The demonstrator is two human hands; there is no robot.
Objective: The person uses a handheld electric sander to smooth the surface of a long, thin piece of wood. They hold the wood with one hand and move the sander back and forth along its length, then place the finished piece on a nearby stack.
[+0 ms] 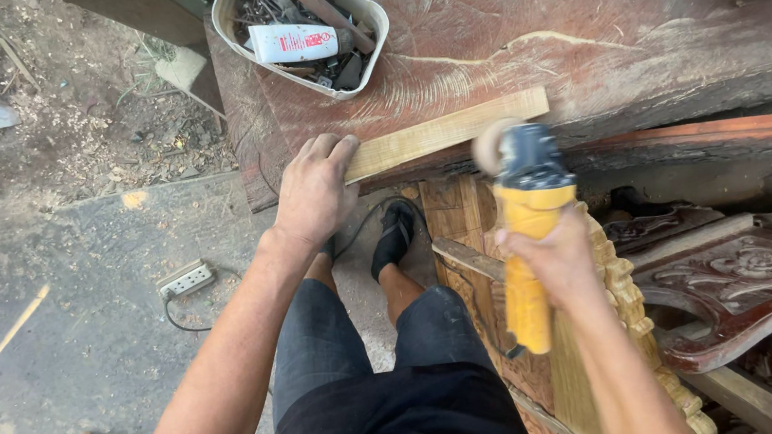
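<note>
1. The left hand (312, 192) lies palm-down with its fingers curled over the near end of a pale wooden strip (447, 132), pressing it flat.
2. The pale wooden strip lies along the front edge of a reddish slab tabletop (579, 26), running from the left hand up to the right.
3. The right hand (558, 260) is wrapped tight around the body of a yellow angle grinder (530, 229), held upright.
4. The grinder's disc (493, 145) sits at the top, just beside the strip's edge; whether it touches cannot be told.
5. A grey plastic tub (304, 26) of tools and a white tube stands on the tabletop's far left corner.
6. Carved dark wood pieces (748, 285) lie at the right; a white power strip (186, 280) rests on the concrete floor (74, 314).
</note>
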